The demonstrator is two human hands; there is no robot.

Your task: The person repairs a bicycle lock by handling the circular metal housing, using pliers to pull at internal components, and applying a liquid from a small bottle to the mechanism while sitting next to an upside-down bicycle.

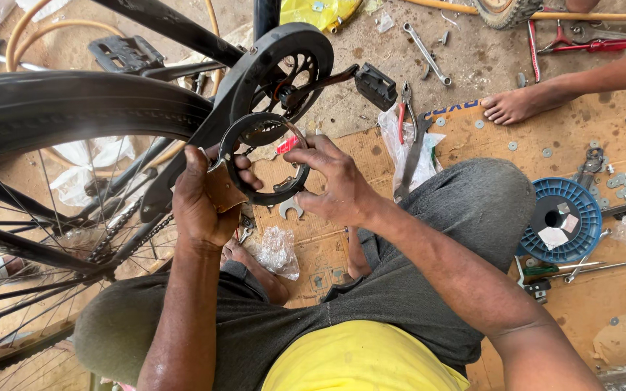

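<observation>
A black ring-shaped bicycle part [255, 127] is held up between both my hands, just below the bike's black chain-wheel guard [273, 51]. My left hand [201, 199] grips the ring's left side together with a small brown piece of card or leather [224, 192]. My right hand [335, 181] pinches the ring's right and lower rim with its fingers. A crank arm with a black pedal [376, 85] sticks out to the right of the guard. The rear tyre [59, 105] and spokes fill the left.
Another person's bare foot [519, 105] rests at the upper right. On the ground lie pliers [404, 108], a spanner [425, 52], a blue plastic spool [563, 221], screwdrivers [603, 266], washers, plastic bags and a small wrench [291, 208] under the ring. I sit on cardboard.
</observation>
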